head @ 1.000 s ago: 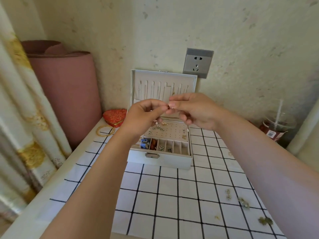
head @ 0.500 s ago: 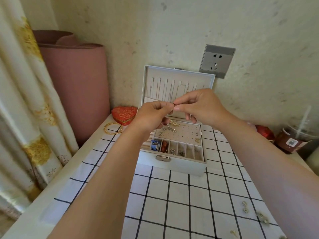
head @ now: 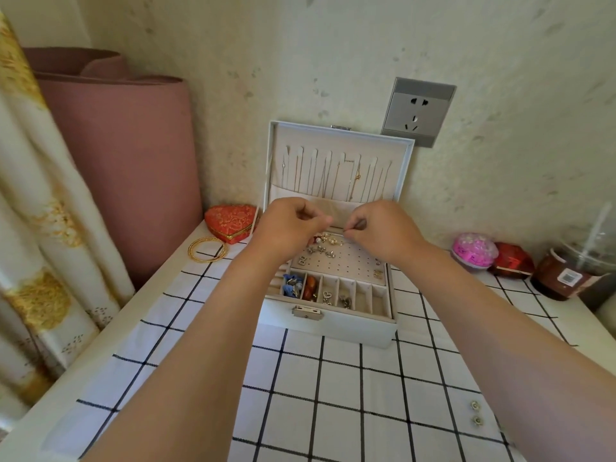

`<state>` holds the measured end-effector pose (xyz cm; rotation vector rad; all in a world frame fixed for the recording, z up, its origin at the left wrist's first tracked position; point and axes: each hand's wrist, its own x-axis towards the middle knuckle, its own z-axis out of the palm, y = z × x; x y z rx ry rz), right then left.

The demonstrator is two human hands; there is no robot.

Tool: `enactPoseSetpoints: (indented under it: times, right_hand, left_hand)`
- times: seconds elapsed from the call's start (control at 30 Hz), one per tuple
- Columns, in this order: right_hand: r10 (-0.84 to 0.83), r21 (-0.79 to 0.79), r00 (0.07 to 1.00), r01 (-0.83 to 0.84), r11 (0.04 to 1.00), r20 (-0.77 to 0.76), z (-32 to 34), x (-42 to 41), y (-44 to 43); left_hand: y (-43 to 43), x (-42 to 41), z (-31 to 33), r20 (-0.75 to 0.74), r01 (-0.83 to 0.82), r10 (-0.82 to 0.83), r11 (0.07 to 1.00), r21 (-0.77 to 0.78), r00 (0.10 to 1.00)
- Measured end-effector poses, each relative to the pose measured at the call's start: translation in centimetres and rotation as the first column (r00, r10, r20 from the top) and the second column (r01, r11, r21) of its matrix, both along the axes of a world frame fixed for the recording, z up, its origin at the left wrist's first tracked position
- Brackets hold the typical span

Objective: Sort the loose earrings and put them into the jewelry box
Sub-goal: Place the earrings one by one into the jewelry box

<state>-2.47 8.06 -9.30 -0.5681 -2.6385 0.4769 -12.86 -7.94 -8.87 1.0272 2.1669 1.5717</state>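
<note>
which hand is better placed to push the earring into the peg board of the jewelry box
Right hand, probably: its pinched fingers sit just over the perforated panel, seemingly holding something tiny. Left hand hovers beside.

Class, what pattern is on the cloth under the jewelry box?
White with a black grid of squares, cloth, seen in the head view.

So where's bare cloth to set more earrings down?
Free: the checked cloth in front of the jewelry box, between the forearms. Crowded: right of the box, a pink container, red box and cup.
</note>
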Motion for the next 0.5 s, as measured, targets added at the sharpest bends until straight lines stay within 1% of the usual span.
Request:
enactPoseSetpoints:
  times: [0.13,0.23,0.3,0.37,0.43,0.5]
  right_hand:
    - [0.019,0.032,0.999,-0.020,0.999,0.034,0.5,0.4,0.4]
    - [0.046,-0.023,0.996,-0.044,0.999,0.072,0.5,1.0,0.7]
    - [0.062,-0.083,0.996,-0.057,0.995,0.057,0.6,1.4,0.7]
    - [0.083,-0.184,0.996,-0.074,0.980,0.041,0.8,1.7,0.4]
    - [0.104,-0.322,0.994,-0.085,0.943,0.042,1.2,1.8,0.1]
    - [0.087,-0.389,0.996,-0.074,0.918,0.014,1.4,1.8,0.3]
  left_hand:
    - [0.3,0.0,-0.1,-0.033,0.001,-0.001,1.000,0.005,0.999]
    - [0.4,0.0,0.0,-0.042,0.004,-0.004,1.000,0.005,0.999]
    - [0.4,0.0,0.1,-0.041,0.004,-0.003,1.000,0.014,0.999]
    - [0.3,0.1,0.1,-0.040,0.004,-0.003,1.000,0.014,0.999]
    - [0.2,0.0,0.1,-0.038,0.004,-0.003,1.000,0.010,0.999]
    - [0.2,0.0,0.1,-0.038,0.001,-0.001,1.000,0.012,0.999]
